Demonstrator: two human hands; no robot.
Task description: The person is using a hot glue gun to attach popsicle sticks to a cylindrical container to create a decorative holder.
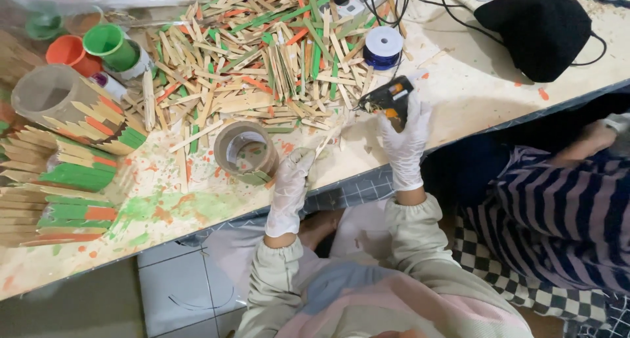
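Both hands are wearing thin white gloves here. The right hand (405, 138) is wrapping tight around a black and orange glue gun (387, 98), which is sitting above the table near its front edge, long axis running roughly side to side with a slight tilt, nozzle pointing toward the left hand and the stick pile. The left hand (293, 180) is pinching one plain wooden stick (325, 143) between its fingertips, fingers narrow around it; the stick is slanting up and away from the front edge, its far tip heading toward the gun's nozzle. Can't tell if they're touching.

Just beside the left hand one cardboard ring (245, 151) is lying with a few sticks glued on its side, opening facing up. Behind it a big pile of sticks (262, 56) is spreading across the middle of the table, plain, green and orange, too many to count. One spool of blue thread (383, 47) is standing at the pile's right side. Toward the left edge I'm counting one finished stick-covered tube (72, 111) lying on its side, plus two small cups, one orange (65, 51) and one green (105, 41). A person in a striped top (564, 213) is sitting off the table's right end.
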